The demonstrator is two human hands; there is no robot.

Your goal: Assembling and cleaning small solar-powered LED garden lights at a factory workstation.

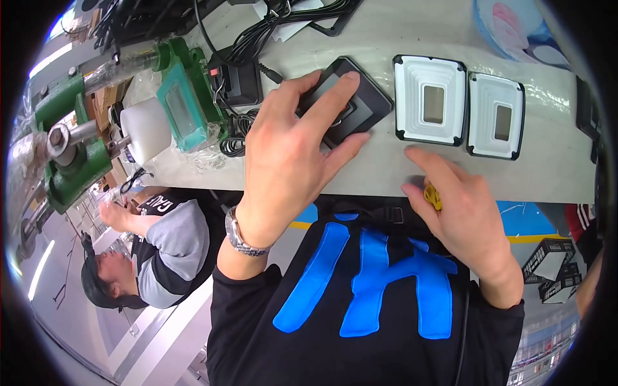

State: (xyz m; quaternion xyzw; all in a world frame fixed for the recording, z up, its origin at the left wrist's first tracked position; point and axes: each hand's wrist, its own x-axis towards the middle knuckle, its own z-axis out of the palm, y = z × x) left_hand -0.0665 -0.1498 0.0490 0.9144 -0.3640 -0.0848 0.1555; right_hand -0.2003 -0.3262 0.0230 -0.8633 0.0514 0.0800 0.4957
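Observation:
On the grey table, my left hand (293, 145) spans a flat black square device (364, 106). Its thumb lies at the device's near edge and the index finger rests on top, while the palm hides part of it. To the right, my right hand (460, 212) hovers by the table's front edge, with its index finger stretched out. Curled in that hand is a yellow-handled tool (432, 197); the rest of it is hidden. Beyond this hand lie two white stepped rectangular housings, a larger one (412, 96) and a smaller one (483, 116), both with black corners and a central window.
A green hand press (74, 138) with a teal frame (180, 106) stands at the left. Black cables (254, 35) and a black dock-like box (241, 87) lie behind my left hand. A blue patterned bag (515, 32) is at the back right. Another person (154, 251) sits at the left.

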